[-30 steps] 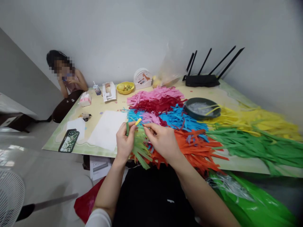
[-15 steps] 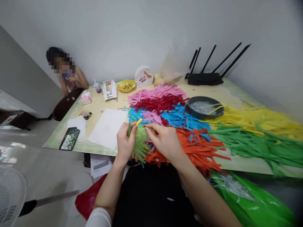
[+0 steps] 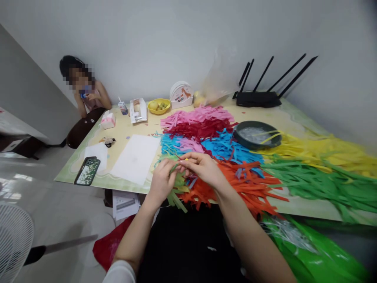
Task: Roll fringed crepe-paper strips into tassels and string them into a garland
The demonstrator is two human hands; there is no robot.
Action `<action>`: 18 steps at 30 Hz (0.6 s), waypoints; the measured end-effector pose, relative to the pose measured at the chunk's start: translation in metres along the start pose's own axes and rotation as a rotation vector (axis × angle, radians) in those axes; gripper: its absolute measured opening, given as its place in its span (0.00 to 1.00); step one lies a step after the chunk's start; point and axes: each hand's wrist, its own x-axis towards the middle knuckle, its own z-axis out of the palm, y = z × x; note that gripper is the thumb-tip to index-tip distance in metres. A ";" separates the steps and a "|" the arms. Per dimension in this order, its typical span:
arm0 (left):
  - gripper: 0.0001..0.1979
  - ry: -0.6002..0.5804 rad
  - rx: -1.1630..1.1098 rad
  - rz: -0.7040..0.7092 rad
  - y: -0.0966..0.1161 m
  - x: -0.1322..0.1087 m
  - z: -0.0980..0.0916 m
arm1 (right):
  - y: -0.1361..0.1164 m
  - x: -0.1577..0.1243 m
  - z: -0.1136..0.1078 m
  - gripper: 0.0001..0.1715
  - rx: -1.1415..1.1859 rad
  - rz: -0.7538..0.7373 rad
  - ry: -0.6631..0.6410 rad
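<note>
My left hand (image 3: 160, 179) is closed on a narrow green strip (image 3: 174, 168) at the table's front edge. My right hand (image 3: 203, 168) meets it, its thumb and fingers pinched over the strips, where a bit of yellow shows. A thin reddish end pokes out by the right fingertips; I cannot make out what it is. Beneath both hands lie light green strips (image 3: 178, 202). Close by are orange strips (image 3: 250, 186), blue strips (image 3: 225, 145) and pink strips (image 3: 203, 114), with dark red strips (image 3: 200, 128) between.
On the right are a dark round bowl (image 3: 240, 142) with clear contents, yellow strips (image 3: 324, 151), green strips (image 3: 321, 182) and a black router (image 3: 258, 99). White paper (image 3: 137, 159) and a phone (image 3: 87, 171) lie left. A person (image 3: 98, 96) sits at the far left.
My hands have come together; the right one moved left onto the strips in the left. The yellow end that stuck up from the left fingers is now mostly covered.
</note>
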 end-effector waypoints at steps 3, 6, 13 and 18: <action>0.10 -0.020 0.011 -0.021 -0.006 -0.002 0.002 | -0.001 0.005 -0.007 0.18 0.034 -0.038 0.100; 0.10 -0.026 0.016 -0.067 -0.020 -0.001 0.003 | -0.014 0.007 -0.032 0.13 0.091 -0.179 0.337; 0.10 -0.069 0.069 -0.158 -0.076 0.010 0.010 | -0.067 -0.003 -0.135 0.04 0.253 -0.661 1.043; 0.12 0.103 -0.027 -0.145 -0.061 0.025 0.008 | -0.057 -0.010 -0.093 0.02 -0.194 -0.579 0.841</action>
